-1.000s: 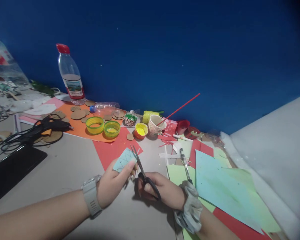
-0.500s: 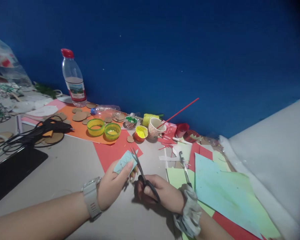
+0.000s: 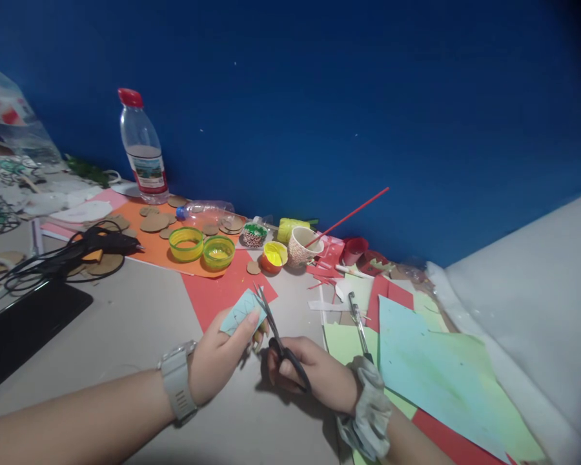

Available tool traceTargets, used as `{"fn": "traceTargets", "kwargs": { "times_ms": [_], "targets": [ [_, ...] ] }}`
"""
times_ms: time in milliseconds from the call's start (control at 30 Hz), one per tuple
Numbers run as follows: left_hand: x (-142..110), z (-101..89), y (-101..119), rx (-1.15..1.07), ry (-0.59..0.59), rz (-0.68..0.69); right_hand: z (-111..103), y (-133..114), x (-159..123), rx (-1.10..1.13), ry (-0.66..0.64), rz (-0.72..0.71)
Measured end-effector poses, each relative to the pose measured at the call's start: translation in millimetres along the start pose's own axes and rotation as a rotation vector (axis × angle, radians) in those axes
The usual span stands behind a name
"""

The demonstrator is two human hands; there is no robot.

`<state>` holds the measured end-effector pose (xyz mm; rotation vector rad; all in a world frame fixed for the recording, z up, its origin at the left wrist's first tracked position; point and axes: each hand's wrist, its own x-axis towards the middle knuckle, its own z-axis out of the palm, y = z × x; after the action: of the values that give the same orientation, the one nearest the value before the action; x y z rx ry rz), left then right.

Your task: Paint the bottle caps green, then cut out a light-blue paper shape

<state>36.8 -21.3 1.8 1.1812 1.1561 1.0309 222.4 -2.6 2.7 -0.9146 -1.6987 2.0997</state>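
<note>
Left fingers (image 3: 246,330) had the blue paper (image 3: 237,316) pinched, right fingers (image 3: 287,369) gripped scissors (image 3: 273,326) by its edge. Red sheet (image 3: 213,294) just beyond; orange cup (image 3: 273,265) held yellow goop (image 3: 274,252), patterned cup (image 3: 297,256) a red stick (image 3: 358,210).

One pair of scissors (image 3: 279,344) is in the right grip (image 3: 314,371), one blue paper piece (image 3: 240,314) in the left grip (image 3: 219,361). Beyond both are two yellow-green tubs (image 3: 186,255), one red stick (image 3: 352,214) and three bottles (image 3: 148,166).

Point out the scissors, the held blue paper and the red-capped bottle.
Scissors (image 3: 279,345): head view, where blades meet handles.
Held blue paper (image 3: 239,313): head view, its marked face.
Red-capped bottle (image 3: 148,165): head view, its label.
</note>
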Motion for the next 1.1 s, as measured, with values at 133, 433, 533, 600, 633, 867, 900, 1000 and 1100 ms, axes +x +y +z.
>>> {"fn": "traceTargets", "kwargs": {
  "times_ms": [133,433,533,600,633,867,900,1000,1100],
  "targets": [
    [0.9,0.1,-1.4,-0.018,-0.007,0.01,0.5,0.4,0.3,0.023,0.006,0.0],
    [-0.7,0.7,-2.4,0.005,0.021,-0.004,1.1,-1.3,0.2,0.011,0.016,0.021],
    [-0.5,0.1,-5.2,0.028,0.048,-0.01,1.3,-1.1,0.4,0.006,0.015,0.017],
    [-0.3,-0.3,-6.7,0.034,0.047,-0.006,1.5,-1.0,0.5,0.005,0.015,0.013],
    [-0.1,-0.5,-7.1,0.032,0.039,-0.001,1.6,-1.0,0.6,0.005,0.015,0.012],
    [0.1,-1.7,-6.8,0.046,0.022,0.02,1.4,-0.3,0.2,0.016,0.015,0.011],
    [-0.1,-1.6,-7.0,0.048,0.02,0.027,1.3,-0.1,0.2,0.01,0.02,0.009],
    [-0.7,-1.4,-7.5,0.049,0.027,0.028,1.2,0.4,0.3,0.011,0.023,0.011],
    [-0.9,-1.5,-7.5,0.047,0.022,0.046,1.4,0.5,0.3,0.022,0.016,0.013]
  ]
}}
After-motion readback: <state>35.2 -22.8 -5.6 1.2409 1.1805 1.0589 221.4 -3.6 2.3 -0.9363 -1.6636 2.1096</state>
